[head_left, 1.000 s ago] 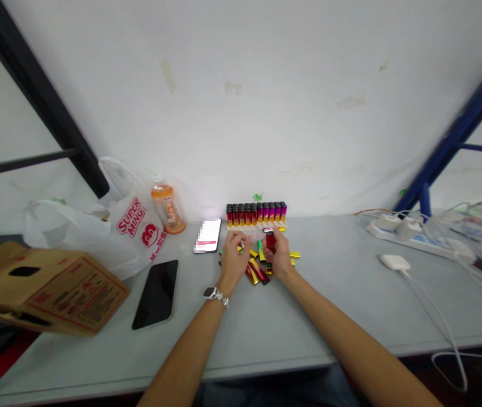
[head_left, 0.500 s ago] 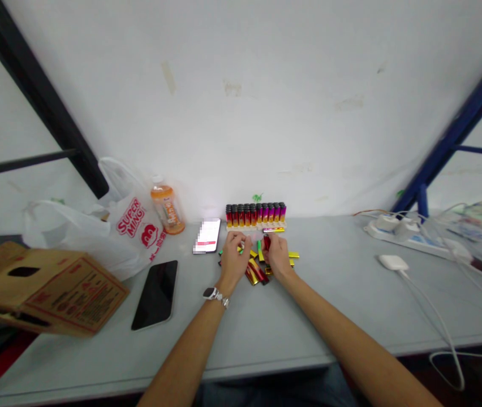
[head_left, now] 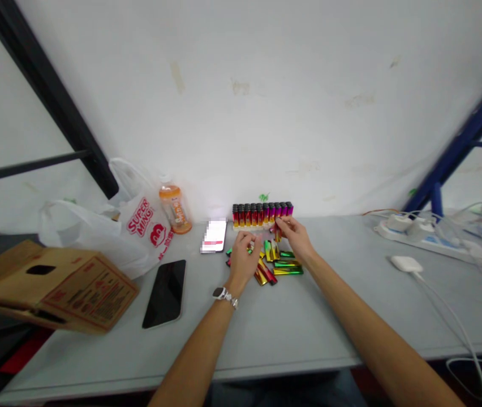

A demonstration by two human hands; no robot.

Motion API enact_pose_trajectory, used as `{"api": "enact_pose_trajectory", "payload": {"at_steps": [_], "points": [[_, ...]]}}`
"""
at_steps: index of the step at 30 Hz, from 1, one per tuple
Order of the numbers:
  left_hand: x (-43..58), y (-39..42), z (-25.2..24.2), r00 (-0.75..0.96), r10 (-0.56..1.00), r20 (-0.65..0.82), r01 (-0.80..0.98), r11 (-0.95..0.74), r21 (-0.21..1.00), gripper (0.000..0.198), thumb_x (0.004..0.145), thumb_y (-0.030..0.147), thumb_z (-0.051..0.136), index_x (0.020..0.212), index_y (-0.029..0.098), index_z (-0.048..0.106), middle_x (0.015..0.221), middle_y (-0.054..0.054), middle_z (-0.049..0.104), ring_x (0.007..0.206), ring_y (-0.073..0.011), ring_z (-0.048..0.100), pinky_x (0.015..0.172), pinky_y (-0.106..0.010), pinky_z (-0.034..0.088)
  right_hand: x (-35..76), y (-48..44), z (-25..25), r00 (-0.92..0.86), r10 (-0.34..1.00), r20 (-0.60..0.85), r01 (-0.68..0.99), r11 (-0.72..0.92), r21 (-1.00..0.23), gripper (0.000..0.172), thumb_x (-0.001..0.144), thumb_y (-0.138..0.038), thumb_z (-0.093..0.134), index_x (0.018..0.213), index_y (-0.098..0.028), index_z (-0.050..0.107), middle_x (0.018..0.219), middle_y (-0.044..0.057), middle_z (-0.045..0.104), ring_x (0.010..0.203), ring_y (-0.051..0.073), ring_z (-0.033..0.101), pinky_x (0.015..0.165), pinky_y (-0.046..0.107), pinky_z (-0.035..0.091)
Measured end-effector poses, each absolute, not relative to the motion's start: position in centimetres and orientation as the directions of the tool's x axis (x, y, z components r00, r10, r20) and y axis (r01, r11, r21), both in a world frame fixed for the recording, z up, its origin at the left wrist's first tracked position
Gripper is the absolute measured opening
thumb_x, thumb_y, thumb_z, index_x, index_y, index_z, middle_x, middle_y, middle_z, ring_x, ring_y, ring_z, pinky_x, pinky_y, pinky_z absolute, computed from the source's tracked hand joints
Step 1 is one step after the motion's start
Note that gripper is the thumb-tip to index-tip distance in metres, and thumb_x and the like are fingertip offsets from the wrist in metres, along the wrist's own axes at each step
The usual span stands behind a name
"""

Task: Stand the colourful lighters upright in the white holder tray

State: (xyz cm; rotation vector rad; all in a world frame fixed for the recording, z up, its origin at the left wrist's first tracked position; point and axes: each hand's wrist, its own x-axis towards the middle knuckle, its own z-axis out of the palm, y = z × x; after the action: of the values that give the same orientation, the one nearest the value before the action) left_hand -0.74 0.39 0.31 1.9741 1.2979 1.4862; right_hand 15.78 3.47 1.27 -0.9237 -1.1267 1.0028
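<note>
My right hand (head_left: 296,234) pinches a red-and-gold lighter (head_left: 278,233) upright, close in front of a white rack (head_left: 241,228). In that rack stands a row of lighters (head_left: 253,215) with black tops, red to the left and purple to the right. Over the left part of a loose pile, my left hand (head_left: 244,257) has its fingers curled in; what they hold, if anything, is hidden. The pile beside it has red-and-gold lighters (head_left: 265,275) and green-and-gold lighters (head_left: 288,271) lying flat at different angles. A watch is on my left wrist.
Left of the hands lie a lit phone (head_left: 214,236) and a dark phone (head_left: 165,294). Farther left are an orange bottle (head_left: 176,210), a white plastic bag (head_left: 139,226) and a cardboard box (head_left: 84,294). A power strip (head_left: 431,243) and white charger (head_left: 406,264) are at right.
My right hand has moved up from the pile to the rack's front, carrying a lighter. My left hand stays over the pile. The whole view has shifted slightly.
</note>
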Motion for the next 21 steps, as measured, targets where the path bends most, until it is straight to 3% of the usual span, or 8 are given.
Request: {"api": "enact_pose_trajectory", "payload": {"at_steps": [7,13,21], "points": [[-0.7,0.7,0.0,0.049,0.818,0.573,0.44,-0.533,0.723,0.025,0.093,0.029,0.05,0.072,0.019,0.058,0.083,-0.002,0.054,0.076,-0.0141,0.053,0.072,-0.028,0.042,17.1,8.2,1.5,0.112,0.907,0.405,0.108,0.394,-0.913,0.033,0.067,-0.044,0.075,0.085,-0.019,0.062,0.07,0.002,0.067,0.065,0.017,0.06,0.06,0.029,0.048],[-0.7,0.7,0.1,0.04,0.828,0.559,0.442,-0.516,0.733,0.027,0.093,0.03,0.049,0.071,0.018,0.06,0.083,-0.002,0.055,0.075,-0.0139,0.053,0.073,-0.028,0.042,17.5,11.0,2.4,-0.036,0.842,0.539,0.321,0.52,-0.791,0.026,0.073,-0.034,0.067,0.093,-0.019,0.064,0.08,0.003,0.07,0.075,0.018,0.065,0.072,0.032,0.052],[-0.8,0.6,0.4,0.024,0.833,0.553,0.45,-0.502,0.738,0.03,0.094,0.032,0.049,0.07,0.019,0.06,0.081,-0.002,0.055,0.075,-0.0141,0.053,0.073,-0.028,0.043,17.6,12.7,2.2,-0.135,0.833,0.537,0.402,0.541,-0.739,0.017,0.073,-0.026,0.066,0.088,-0.019,0.066,0.08,0.002,0.072,0.074,0.017,0.065,0.078,0.032,0.05]]}}
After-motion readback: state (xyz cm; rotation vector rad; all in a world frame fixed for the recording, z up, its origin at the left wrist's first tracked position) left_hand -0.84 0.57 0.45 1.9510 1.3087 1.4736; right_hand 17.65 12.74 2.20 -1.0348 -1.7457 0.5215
